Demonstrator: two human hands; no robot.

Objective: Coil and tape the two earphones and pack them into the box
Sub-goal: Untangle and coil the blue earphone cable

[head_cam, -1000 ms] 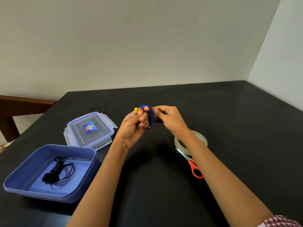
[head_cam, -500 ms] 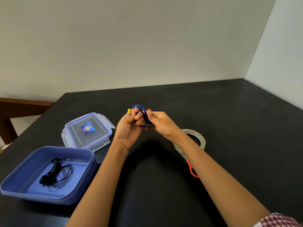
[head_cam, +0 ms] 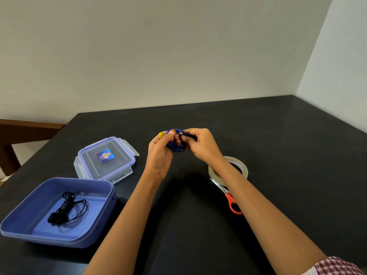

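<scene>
blue earphone (head_cam: 175, 146), black earphone (head_cam: 67, 208), blue box (head_cam: 95, 233), orange-handled scissors (head_cam: 232, 204), black table (head_cam: 278, 145), red-and-white patterned sleeve (head_cam: 335, 266)

I see a matt black tabletop (head_cam: 288, 145), a smooth blue plastic box (head_cam: 59, 240), a translucent plastic lid (head_cam: 119, 167), a glossy clear tape roll (head_cam: 214, 173) and plastic-handled metal scissors (head_cam: 230, 201).

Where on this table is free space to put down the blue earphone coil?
The table is bare beyond the left hand and right hand to the far edge, right of the tape roll and scissors, and between the forearms. Crowded left: lid and box with black earphone.
</scene>
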